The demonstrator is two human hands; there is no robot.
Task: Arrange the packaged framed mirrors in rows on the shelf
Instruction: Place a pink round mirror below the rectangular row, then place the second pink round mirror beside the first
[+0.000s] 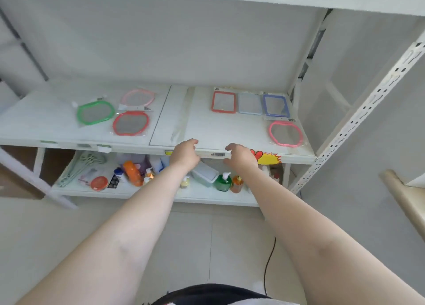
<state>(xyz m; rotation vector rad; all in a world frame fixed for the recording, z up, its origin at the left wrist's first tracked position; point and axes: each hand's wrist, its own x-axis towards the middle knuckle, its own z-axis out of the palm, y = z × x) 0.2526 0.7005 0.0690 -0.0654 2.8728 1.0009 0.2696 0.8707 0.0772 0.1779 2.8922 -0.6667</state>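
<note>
this looks like a small shop or stockroom. a white slotted-metal shelf [230, 130] carries a barcode price label [218, 154] and a yellow starburst sale sticker [269, 158] on its front edge. packaged mirrors [224, 102] lie on it, and just below it sit soap pump bottles [223, 181] and other toiletries.

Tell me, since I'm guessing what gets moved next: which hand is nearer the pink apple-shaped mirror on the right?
Right. The right hand is at the shelf's front edge, just left of the pink mirror. The left hand is farther left along that edge.
</note>
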